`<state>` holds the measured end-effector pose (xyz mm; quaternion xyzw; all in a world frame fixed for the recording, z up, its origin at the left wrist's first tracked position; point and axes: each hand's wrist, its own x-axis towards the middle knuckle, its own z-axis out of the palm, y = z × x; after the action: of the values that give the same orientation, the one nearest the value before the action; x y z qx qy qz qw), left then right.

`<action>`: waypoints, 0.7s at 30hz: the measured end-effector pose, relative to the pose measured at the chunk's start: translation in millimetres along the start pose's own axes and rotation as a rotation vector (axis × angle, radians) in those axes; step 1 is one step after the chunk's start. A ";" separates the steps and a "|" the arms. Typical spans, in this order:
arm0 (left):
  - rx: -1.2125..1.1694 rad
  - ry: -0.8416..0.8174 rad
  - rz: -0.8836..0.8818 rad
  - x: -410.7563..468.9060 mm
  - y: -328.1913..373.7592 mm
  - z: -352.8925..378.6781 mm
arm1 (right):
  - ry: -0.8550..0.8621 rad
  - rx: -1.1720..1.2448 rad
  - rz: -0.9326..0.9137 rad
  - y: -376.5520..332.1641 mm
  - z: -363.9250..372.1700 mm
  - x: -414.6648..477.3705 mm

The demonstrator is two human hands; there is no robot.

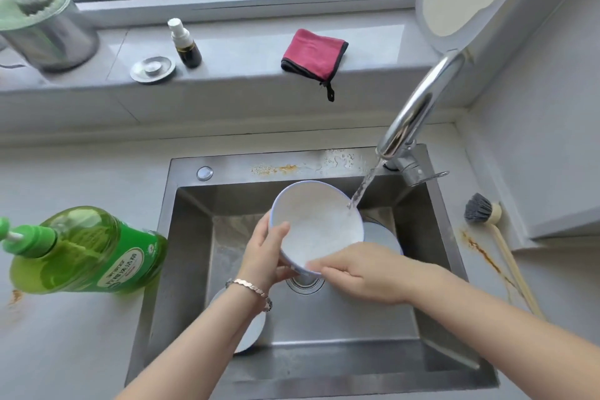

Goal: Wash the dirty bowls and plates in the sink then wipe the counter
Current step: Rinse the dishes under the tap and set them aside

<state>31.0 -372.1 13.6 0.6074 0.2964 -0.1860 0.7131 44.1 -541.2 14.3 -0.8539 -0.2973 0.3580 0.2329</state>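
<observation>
A white bowl with a pale blue rim (319, 224) is tilted over the steel sink (181, 237). My left hand (264, 253) grips its left rim, thumb inside. My right hand (357, 273) holds the near rim from the right. Water streams from the chrome faucet (418, 107) onto the bowl's right edge. A second dish (383, 234) lies in the sink behind the bowl, and another plate (251, 331) lies under my left forearm. A folded red cloth (313, 53) rests on the window ledge.
A green dish soap bottle (87, 250) stands on the counter left of the sink. A dish brush (483, 214) lies on the counter to the right. On the ledge are a small spray bottle (185, 44), a sink plug (152, 69) and a metal canister (45, 31). Rust stains mark the counter.
</observation>
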 end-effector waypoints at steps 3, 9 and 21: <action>0.058 -0.043 0.023 -0.8 -2.3 -0.9 | 0.089 -0.284 0.072 17.6 -14.5 1.6; -0.005 0.015 -0.022 -4.9 1.2 -1.1 | 0.034 0.071 0.002 -19.4 -5.1 11.0; 0.374 0.016 -0.353 -8.5 18.1 -37.0 | 0.531 1.170 0.225 1.7 25.8 3.4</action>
<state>28.6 -333.3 29.6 0.6692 0.3639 -0.3542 0.5425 27.2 -535.4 -4.8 -0.6715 0.1054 0.2600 0.6859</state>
